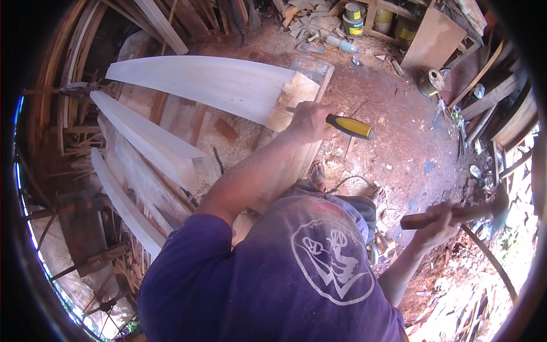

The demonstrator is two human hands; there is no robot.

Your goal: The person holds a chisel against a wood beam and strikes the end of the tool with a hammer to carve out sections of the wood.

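My left hand (312,121) is closed around a chisel with a yellow and black handle (350,126). The handle's butt points right, and the blade side rests at the end of a long pale wooden plank (199,80). At that end the wood shows a bare, yellower patch (299,94). Out to the right, well away from the plank, my right hand (437,228) grips a hammer by its wooden handle (416,221). The hammer's head (499,210) is blurred, on the far side of that hand.
Two more shaped pale boards (151,137) lie left of my arm on the work table. A brown wood block (226,130) and shavings are on it. Offcuts, cans (353,25) and a plastic bottle (341,44) stand or lie at the back. Another can (431,82) lies on the right.
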